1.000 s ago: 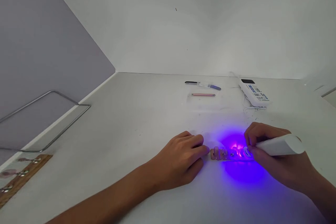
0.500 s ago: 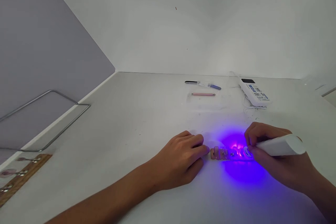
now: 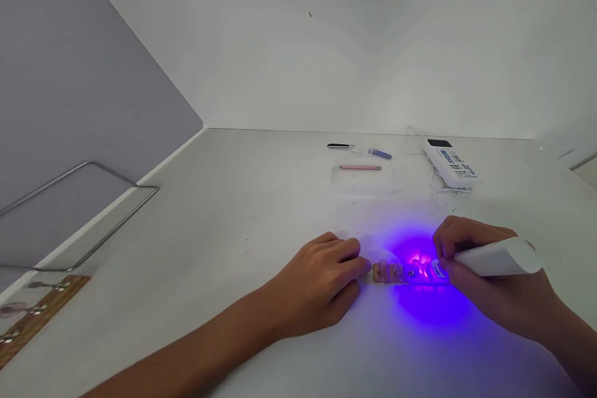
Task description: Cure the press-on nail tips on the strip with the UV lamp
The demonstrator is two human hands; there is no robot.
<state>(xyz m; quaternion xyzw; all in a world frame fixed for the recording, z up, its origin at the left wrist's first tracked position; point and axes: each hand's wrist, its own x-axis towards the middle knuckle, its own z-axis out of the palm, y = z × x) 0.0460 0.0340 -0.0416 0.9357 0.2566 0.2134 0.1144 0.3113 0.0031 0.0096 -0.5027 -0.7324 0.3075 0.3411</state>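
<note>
— Strip (image 3: pixel 396 273) first: where is it, and what's on it?

— Lower right of centre in the frame, flat on the table (image 3: pixel 242 211). It's a short wooden strip with small nail tips standing on it. Its right end sits in a violet glow.

— Who has hold of it?

— Left hand (image 3: pixel 321 283) lies palm down, fingertips touching the strip's left end, pinning rather than gripping; fingers are loosely curled, closed on nothing. Right hand (image 3: pixel 485 273) is wrapped around a white lamp (image 3: pixel 494 257), its nose low over the strip's right end.

— How would you do this step well?

— My judgement: keep the lamp's nose just above the tips without touching them, beam square on the ones in the glow, and keep the left fingertips out of the light. Resting the right hand's heel on the table should help; whether it does now I cannot tell.

— Anything else around?

— Upper right of centre: a pink stick (image 3: pixel 360 167), a dark tool (image 3: pixel 359 150) behind it, and a white remote-like device (image 3: pixel 450 163) with a cord. Far left: a bent wire frame (image 3: pixel 84 211), and in the lower left corner another wooden strip (image 3: pixel 35 317).
</note>
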